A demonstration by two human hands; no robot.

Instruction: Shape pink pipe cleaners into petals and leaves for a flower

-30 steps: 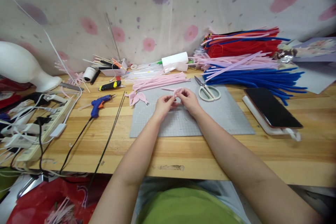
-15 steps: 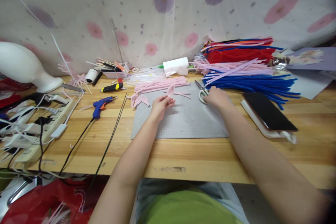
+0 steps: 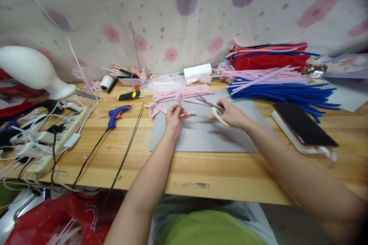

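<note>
Between the fingertips of my left hand [image 3: 174,119] is a pink pipe-cleaner petal [image 3: 179,98], its short stem end poking out to the right. My right hand [image 3: 230,113] is closed on the handles of a pair of scissors [image 3: 212,106]; their blades are spread and point left, towards the petal's stem. Both hands are above the grey cutting mat [image 3: 195,141]. Left of the left hand lie finished-looking pink petals [image 3: 155,109]. A bundle of pink pipe cleaners [image 3: 172,92] lies behind the hands.
Blue [image 3: 276,95] and red pipe cleaners [image 3: 273,61] are piled at the back right. A phone [image 3: 304,124] lies at right. At left are a blue glue gun [image 3: 117,115], a yellow-black cutter [image 3: 128,95], a cabled power strip [image 3: 57,145] and a white foam head [image 3: 31,69].
My right hand has lifted the scissors off the mat and brought them left, blades opened. My left hand has turned the petal so its stem points right. The view has shifted slightly.
</note>
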